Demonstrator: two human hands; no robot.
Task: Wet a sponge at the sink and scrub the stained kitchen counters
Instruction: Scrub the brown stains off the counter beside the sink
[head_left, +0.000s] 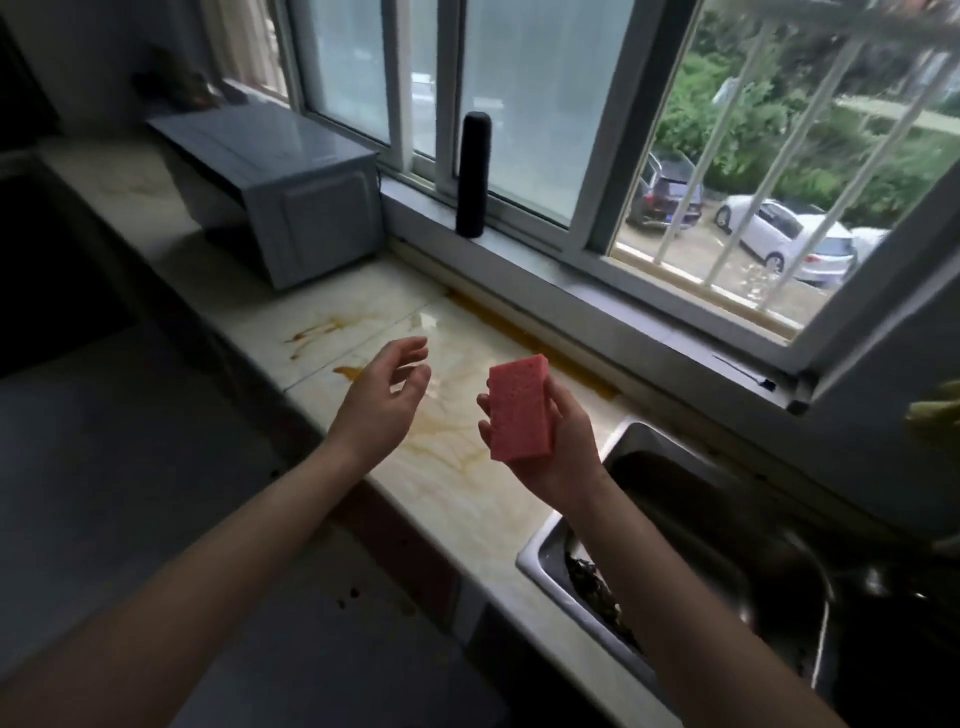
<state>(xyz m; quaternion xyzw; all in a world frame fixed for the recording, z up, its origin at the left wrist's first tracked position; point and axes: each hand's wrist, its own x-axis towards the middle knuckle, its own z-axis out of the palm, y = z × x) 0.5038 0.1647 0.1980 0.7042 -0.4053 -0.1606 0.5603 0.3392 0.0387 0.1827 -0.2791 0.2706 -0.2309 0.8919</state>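
Stained tabletop (457, 467) is stretching mid-frame, sink (675, 519) lying lower right. Right hand (550, 441), nearer the sink, is clamping fingers on the upright sponge (519, 410); left hand (384, 400) is hovering, fingers apart.

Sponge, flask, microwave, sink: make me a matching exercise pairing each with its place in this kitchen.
Things:
1. sponge
2. black flask
3. microwave
4. sink

Places:
A. on the counter, left of the window
B. in the right hand
C. upright on the window sill
D. set into the counter, at right

Pairs: 1-B, 2-C, 3-A, 4-D
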